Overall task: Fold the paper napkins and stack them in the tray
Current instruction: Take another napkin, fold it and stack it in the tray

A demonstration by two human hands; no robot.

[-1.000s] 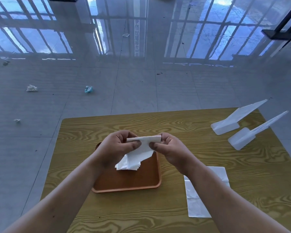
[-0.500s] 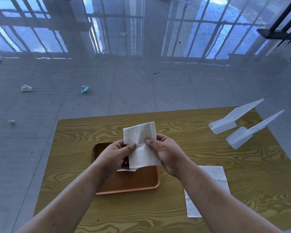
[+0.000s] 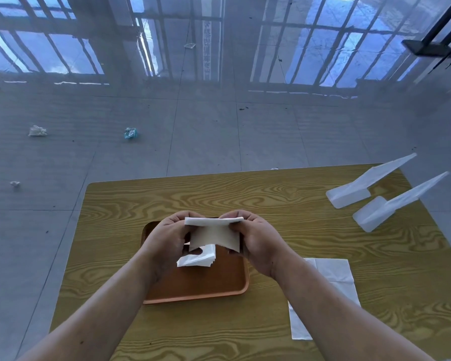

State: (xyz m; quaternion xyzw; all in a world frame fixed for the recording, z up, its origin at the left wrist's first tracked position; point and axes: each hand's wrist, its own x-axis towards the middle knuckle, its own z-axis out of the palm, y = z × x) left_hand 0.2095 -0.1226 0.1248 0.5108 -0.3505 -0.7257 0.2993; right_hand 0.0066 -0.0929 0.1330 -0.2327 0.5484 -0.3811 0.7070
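Observation:
A white paper napkin [image 3: 214, 234] is held in the air above the brown tray [image 3: 201, 287], folded over along its top edge. My left hand [image 3: 167, 238] pinches its left side and my right hand [image 3: 258, 241] pinches its right side. Under the held napkin a small stack of folded napkins [image 3: 197, 259] lies in the tray, partly hidden by my left hand. More flat unfolded napkins [image 3: 333, 277] lie on the wooden table to the right of the tray, partly covered by my right forearm.
The wooden table [image 3: 245, 194] ends just beyond the tray at its far edge. Two white plastic wedge-shaped pieces [image 3: 362, 186] [image 3: 391, 207] lie at the far right corner. Grey tiled floor with scraps of litter [image 3: 130, 132] lies beyond.
The napkin's upper half, which stood up half a second ago, has been folded down toward me. Both hands have stayed above the tray, pinching the napkin's sides.

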